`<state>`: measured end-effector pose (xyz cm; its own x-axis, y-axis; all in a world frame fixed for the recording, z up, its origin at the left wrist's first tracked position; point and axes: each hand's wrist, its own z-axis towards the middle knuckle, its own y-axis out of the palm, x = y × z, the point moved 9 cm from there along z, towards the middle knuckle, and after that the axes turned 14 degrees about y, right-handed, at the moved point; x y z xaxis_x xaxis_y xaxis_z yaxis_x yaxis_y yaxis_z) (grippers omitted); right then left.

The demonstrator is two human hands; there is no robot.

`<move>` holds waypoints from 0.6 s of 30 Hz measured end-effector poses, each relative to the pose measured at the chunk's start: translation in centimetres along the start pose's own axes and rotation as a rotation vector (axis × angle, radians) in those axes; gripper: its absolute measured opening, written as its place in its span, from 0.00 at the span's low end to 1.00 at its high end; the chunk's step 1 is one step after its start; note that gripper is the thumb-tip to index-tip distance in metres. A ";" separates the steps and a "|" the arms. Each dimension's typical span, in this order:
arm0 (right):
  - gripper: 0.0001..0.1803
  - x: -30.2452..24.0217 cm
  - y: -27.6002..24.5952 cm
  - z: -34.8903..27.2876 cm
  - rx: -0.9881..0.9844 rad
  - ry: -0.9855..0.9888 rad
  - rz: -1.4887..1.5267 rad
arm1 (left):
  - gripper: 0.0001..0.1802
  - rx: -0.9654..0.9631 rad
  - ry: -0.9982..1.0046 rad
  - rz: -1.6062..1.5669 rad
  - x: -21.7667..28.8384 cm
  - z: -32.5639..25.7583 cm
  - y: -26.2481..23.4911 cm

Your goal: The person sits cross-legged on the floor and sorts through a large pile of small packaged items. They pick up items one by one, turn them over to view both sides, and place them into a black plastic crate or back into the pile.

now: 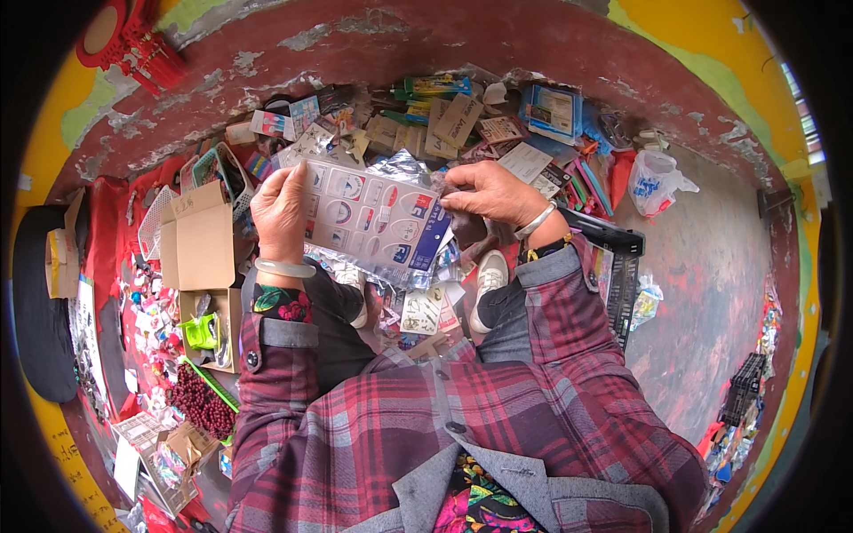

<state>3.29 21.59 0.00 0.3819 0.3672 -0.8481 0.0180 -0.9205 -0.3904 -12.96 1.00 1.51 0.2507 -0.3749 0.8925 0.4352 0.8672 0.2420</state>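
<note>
My left hand is closed on the left edge of a sticker sheet, pinching it with the thumb in front. The sheet is silvery, with rows of blue and red emblems and a dark blue strip along its right end. It is held up slightly tilted above my feet. At that right end, my right hand has its fingers curled round a grey-brown piece of cloth, which hangs below them. Behind the sheet shows crinkled silver wrapping. Printed sheets lie on the floor between my shoes.
A pile of cardboard and packets lies against the far wall. To my left stand an open cardboard box, a basket and a tray of dark red beads. On the right are a black crate and a white plastic bag.
</note>
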 end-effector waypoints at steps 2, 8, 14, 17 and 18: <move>0.08 0.1 -0.1 -0.1 -0.005 0.008 0.029 | 0.07 0.018 -0.002 -0.005 0.0 0.0 -0.1; 0.09 -1.7 -1.4 -1.1 0.141 -0.051 0.129 | 0.11 0.038 0.115 0.210 -0.4 0.7 -1.9; 0.08 -6.7 -2.2 -4.1 0.833 -0.364 -0.453 | 0.38 0.122 -0.280 -0.100 -3.9 -2.3 1.3; 0.08 -9.5 1.8 -4.5 0.836 -0.518 -0.704 | 0.39 0.123 -0.551 -0.530 -4.9 -4.9 6.3; 0.07 -10.0 3.1 -4.5 0.817 -0.558 -0.772 | 0.32 0.080 -0.533 -0.678 -4.4 -4.6 7.8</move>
<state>3.67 14.51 8.84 0.0810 0.9627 -0.2580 -0.5909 -0.1621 -0.7903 -6.67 7.90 -2.31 -0.4885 -0.6332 0.6003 0.2774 0.5396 0.7949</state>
